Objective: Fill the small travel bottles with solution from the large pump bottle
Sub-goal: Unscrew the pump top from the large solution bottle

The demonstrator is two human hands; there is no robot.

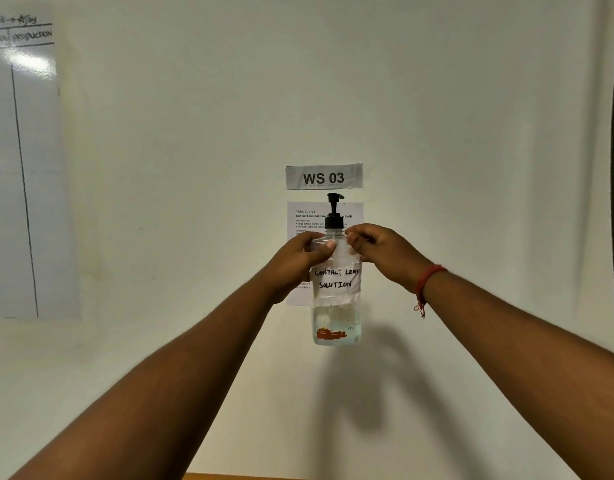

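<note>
A large pump bottle (336,292) is held up in the air in front of a pale wall, upright, at about the middle of the view. It is clear plastic with a black pump head (334,209) on top, the nozzle pointing to the right. A white handwritten label (336,280) on its front reads "CONTACT LENS SOLUTION". Clear liquid shows in the lower part of the bottle, with a reddish mark near the base.

The left hand (300,259) grips the bottle's shoulder from the left, thumb curled across the front just above the label. The right hand (378,249) holds the shoulder from the right, its fingers curled against the plastic just below the pump collar. A red thread bracelet (426,284) is tied round the right wrist.

Behind the bottle, a sign (323,177) reading "WS 03" is fixed to the wall, with a printed task sheet (307,220) just below it, partly hidden by the bottle and hands. A whiteboard (21,168) with ruled lines hangs at far left. A strip of wooden table (250,477) edge shows at the bottom of the view
</note>
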